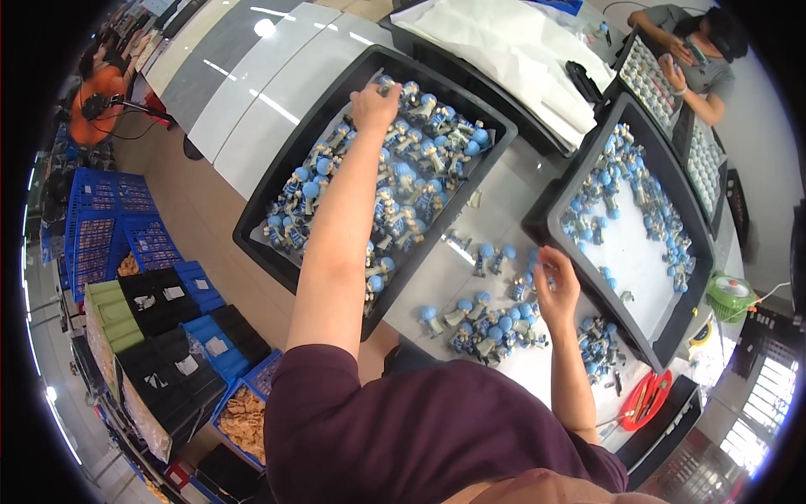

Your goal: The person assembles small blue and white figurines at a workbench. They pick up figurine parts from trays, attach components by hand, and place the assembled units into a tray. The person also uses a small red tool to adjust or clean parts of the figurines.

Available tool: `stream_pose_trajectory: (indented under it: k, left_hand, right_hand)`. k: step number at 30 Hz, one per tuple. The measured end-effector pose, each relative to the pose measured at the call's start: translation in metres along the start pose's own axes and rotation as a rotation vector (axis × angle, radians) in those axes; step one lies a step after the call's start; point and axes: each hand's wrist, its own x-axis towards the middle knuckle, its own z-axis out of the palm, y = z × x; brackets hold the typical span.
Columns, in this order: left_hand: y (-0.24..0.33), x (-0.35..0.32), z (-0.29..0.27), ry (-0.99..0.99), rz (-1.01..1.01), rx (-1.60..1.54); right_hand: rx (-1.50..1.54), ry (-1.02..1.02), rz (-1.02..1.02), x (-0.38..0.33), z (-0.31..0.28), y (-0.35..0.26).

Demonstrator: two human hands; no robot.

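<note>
At the far end of a large black bin (252, 220), my left hand (374, 107) reaches in with its fingers closed round a small figurine (384, 82), partly hidden by them. Many similar figurines (403, 181) fill this bin, with round light-blue heads, blue-and-white bodies and grey lower parts. My right hand (557, 290) is over the table (437, 286), thumb and fingers apart, nothing visible between them. Beside its fingertips is a blue-headed figurine (535, 257). A loose pile of figurines (495, 332) lies just left of that hand.
At right stands another black bin (617, 244) with figurines along its sides. White sheets (504, 59) cover a bin at the back. A red tray (646, 401) of tools and a green fan (729, 296) sit at right. Blue crates (109, 223) stand left; a co-worker (705, 71) sits far right.
</note>
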Motion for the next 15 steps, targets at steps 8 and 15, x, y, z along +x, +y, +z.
stream_pose_trajectory:
  k: [8,15]
  left_hand:
    - [-0.019,0.014,0.034,0.15,-0.092,-0.294]
    - [-0.022,0.035,0.026,-0.211,-0.519,-0.638]
  right_hand:
    - [0.043,0.01,0.049,0.001,-0.002,0.004]
    - [0.044,0.012,0.067,-0.003,0.001,0.006]
